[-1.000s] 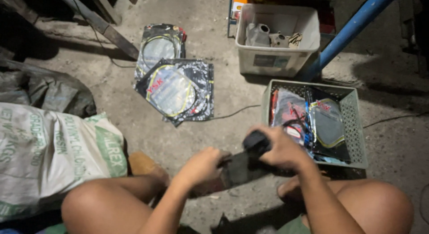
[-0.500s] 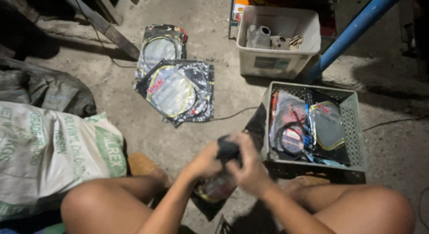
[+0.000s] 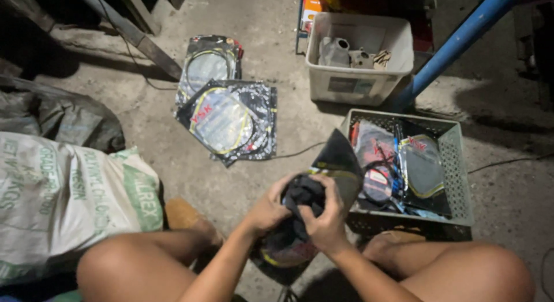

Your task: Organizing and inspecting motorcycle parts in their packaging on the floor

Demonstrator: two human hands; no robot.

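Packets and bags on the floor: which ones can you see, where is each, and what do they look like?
Black packet: flat, yellow-trimmed, in the left hand and right hand.
Packet pile: floor ahead, flat black squares, yellow rings.
Crate packets: grey crate at right, black and red.
Sack: left, white with green print.

We are looking steeply down from our head camera, close over our knees, facing forward across the concrete floor (image 3: 173,186).
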